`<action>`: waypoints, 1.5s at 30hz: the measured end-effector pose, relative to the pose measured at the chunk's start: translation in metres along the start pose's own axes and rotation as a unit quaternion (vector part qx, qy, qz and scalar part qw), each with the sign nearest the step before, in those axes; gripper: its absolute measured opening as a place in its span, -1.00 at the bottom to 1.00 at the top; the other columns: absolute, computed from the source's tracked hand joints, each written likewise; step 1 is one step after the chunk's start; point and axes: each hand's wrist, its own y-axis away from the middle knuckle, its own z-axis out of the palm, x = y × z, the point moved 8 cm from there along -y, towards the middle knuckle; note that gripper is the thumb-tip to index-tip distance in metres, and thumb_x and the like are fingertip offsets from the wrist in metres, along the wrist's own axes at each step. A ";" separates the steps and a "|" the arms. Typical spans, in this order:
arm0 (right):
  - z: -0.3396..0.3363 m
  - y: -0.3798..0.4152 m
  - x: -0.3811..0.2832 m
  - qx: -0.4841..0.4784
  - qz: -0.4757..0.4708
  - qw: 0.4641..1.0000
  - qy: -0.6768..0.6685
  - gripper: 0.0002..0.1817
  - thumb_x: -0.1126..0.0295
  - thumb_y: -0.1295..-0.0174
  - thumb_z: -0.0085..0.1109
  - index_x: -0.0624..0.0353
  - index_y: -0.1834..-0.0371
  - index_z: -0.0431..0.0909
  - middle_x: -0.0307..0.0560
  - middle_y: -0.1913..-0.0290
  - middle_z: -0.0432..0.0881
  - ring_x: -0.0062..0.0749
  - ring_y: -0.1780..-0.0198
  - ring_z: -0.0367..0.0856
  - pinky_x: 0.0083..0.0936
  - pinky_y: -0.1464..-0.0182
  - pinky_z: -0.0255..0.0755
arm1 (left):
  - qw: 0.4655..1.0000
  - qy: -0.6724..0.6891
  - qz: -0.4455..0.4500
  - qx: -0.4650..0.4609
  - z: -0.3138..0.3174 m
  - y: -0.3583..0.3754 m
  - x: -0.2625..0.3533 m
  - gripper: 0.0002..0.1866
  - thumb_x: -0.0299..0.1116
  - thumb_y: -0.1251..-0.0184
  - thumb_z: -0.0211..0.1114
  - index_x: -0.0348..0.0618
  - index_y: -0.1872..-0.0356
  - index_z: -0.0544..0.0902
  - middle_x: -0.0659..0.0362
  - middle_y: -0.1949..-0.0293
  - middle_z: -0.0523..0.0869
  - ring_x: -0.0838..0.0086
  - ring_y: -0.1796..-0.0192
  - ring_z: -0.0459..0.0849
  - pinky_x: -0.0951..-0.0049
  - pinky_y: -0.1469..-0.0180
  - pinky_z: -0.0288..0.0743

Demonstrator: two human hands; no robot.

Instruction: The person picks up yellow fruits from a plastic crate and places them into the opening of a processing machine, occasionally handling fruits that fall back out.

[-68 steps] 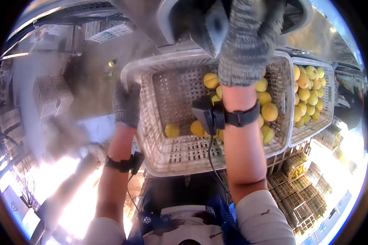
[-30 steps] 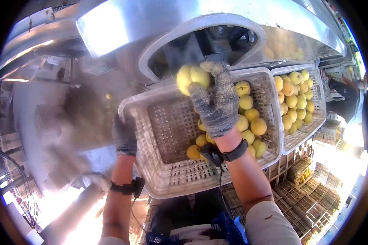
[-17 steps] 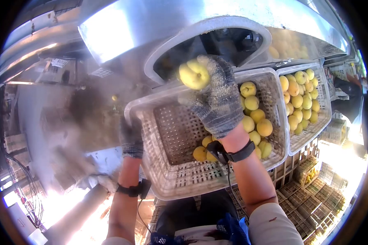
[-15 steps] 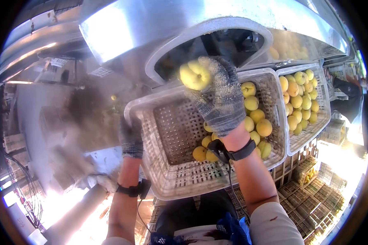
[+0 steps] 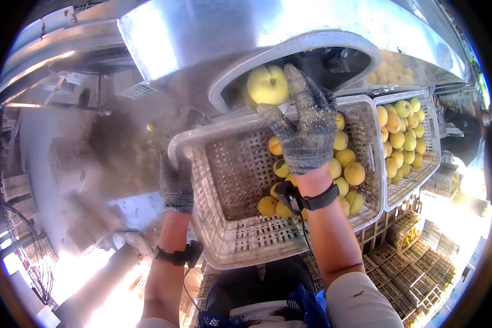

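A yellow-green peach shows in front of the oval opening of a metal machine, just left of my gloved right hand. The fingers of that hand are spread, thumb below the fruit and apart from the index finger. Beneath it lies a pale plastic crate with several yellow peaches on its right side; its left side shows the bare perforated bottom. My gloved left hand is at the crate's left rim, with its fingers blurred by a hazy smear.
A second crate full of peaches stands to the right. The shiny metal machine spans the top, with its oval rim above the crate. Stacked crates are at the lower right. A person in dark clothing is at the far right.
My right hand has opened its fingers, and the peach is now up at the oval opening, apart from the palm. More peaches show beside the wrist. My left hand has barely moved.
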 end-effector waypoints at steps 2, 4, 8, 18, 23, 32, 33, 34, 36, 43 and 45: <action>0.006 -0.011 0.000 -0.002 -0.010 0.999 0.041 -0.25 -0.09 -0.13 0.50 0.11 -0.32 0.59 0.06 -0.13 0.73 0.05 -0.15 0.66 -0.05 -0.32 0.44 | 1.000 -0.008 0.007 0.001 -0.001 -0.001 0.000 -0.43 -0.51 -0.45 0.36 -0.20 -0.45 0.42 0.19 -0.19 0.63 0.51 -0.17 0.57 0.49 -0.24 0.50; 0.013 -0.025 -0.007 0.056 -0.027 0.997 0.055 -0.30 -0.03 -0.16 0.51 0.11 -0.30 0.61 0.05 -0.09 0.73 0.01 -0.15 0.66 -0.07 -0.29 0.46 | 1.000 -0.017 0.012 0.003 -0.004 -0.001 -0.004 -0.43 -0.50 -0.46 0.36 -0.20 -0.45 0.42 0.20 -0.18 0.63 0.52 -0.16 0.57 0.49 -0.24 0.51; 0.023 -0.064 -0.001 0.031 0.056 0.997 0.045 -0.58 0.19 -0.34 0.36 0.19 -0.16 0.66 0.11 -0.12 0.69 0.06 -0.16 0.65 -0.06 -0.23 0.55 | 0.995 -0.096 0.003 -0.006 -0.004 -0.009 -0.003 -0.47 -0.35 -0.49 0.35 -0.27 -0.39 0.44 0.14 -0.15 0.64 0.47 -0.14 0.57 0.44 -0.24 0.48; -0.024 0.102 0.054 -0.295 0.199 0.927 -0.118 -0.71 0.46 -0.40 0.22 0.10 -0.16 0.69 0.02 -0.01 0.78 -0.14 -0.06 0.75 -0.26 -0.13 0.62 | 0.996 -0.081 -0.022 -0.009 -0.005 -0.007 -0.002 -0.39 -0.46 -0.45 0.39 -0.24 -0.47 0.40 0.18 -0.24 0.61 0.52 -0.23 0.54 0.47 -0.31 0.45; -0.006 0.204 0.110 -0.692 0.177 0.671 0.201 -0.43 0.03 -0.31 0.24 0.25 -0.23 0.60 0.16 -0.06 0.75 0.04 -0.14 0.71 -0.16 -0.24 0.56 | 0.981 -0.190 0.030 0.021 -0.007 -0.013 -0.004 -0.29 0.19 -0.45 0.23 -0.26 -0.31 0.50 -0.19 -0.09 0.71 0.01 -0.16 0.69 0.13 -0.22 0.49; 0.023 0.214 0.108 -0.696 0.191 0.668 0.183 -0.40 0.15 -0.14 0.49 0.23 -0.20 0.58 0.19 -0.17 0.67 0.09 -0.20 0.63 -0.20 -0.28 0.52 | 0.986 -0.163 -0.035 0.023 -0.004 -0.009 0.004 -0.42 -0.45 -0.47 0.37 -0.28 -0.45 0.42 0.16 -0.19 0.66 0.53 -0.15 0.60 0.50 -0.25 0.50; 0.017 0.204 0.098 -0.693 0.189 0.671 0.184 -0.40 0.15 -0.14 0.49 0.23 -0.20 0.58 0.19 -0.17 0.67 0.09 -0.20 0.63 -0.20 -0.28 0.52 | 0.988 -0.154 -0.009 0.014 -0.002 -0.007 0.012 -0.42 -0.46 -0.47 0.36 -0.28 -0.45 0.42 0.16 -0.19 0.66 0.53 -0.14 0.60 0.50 -0.25 0.50; 0.006 0.176 0.079 -0.571 0.208 0.788 0.102 -0.42 0.22 -0.13 0.51 0.23 -0.19 0.58 0.14 -0.16 0.67 0.02 -0.19 0.65 -0.22 -0.26 0.54 | 0.989 -0.145 0.017 0.007 -0.001 -0.005 0.018 -0.43 -0.48 -0.47 0.36 -0.27 -0.46 0.42 0.16 -0.19 0.66 0.52 -0.14 0.60 0.50 -0.25 0.50; -0.029 0.125 0.040 -0.360 0.198 0.910 -0.056 -0.43 0.32 -0.11 0.54 0.22 -0.19 0.58 0.05 -0.12 0.68 -0.10 -0.15 0.66 -0.28 -0.22 0.56 | 0.993 -0.114 0.017 0.023 -0.004 -0.006 0.003 -0.44 -0.48 -0.47 0.35 -0.27 -0.45 0.43 0.16 -0.18 0.66 0.52 -0.14 0.60 0.49 -0.25 0.50; -0.052 0.016 -0.039 0.026 0.025 0.998 -0.043 -0.39 0.38 -0.05 0.61 0.19 -0.22 0.62 0.00 -0.07 0.67 -0.18 -0.14 0.66 -0.32 -0.21 0.57 | 0.999 -0.045 0.014 0.010 0.002 0.001 0.021 -0.47 -0.40 -0.45 0.39 -0.26 -0.37 0.49 0.14 -0.14 0.68 0.47 -0.13 0.60 0.42 -0.26 0.50; -0.022 0.009 -0.024 0.072 0.052 0.995 -0.041 -0.37 0.22 0.01 0.62 0.17 -0.17 0.64 0.03 -0.04 0.71 -0.08 -0.07 0.69 -0.21 -0.14 0.61 | 0.996 0.081 -0.013 -0.015 0.012 0.005 0.027 -0.48 -0.39 -0.45 0.39 -0.25 -0.38 0.49 0.14 -0.16 0.67 0.47 -0.14 0.60 0.41 -0.27 0.50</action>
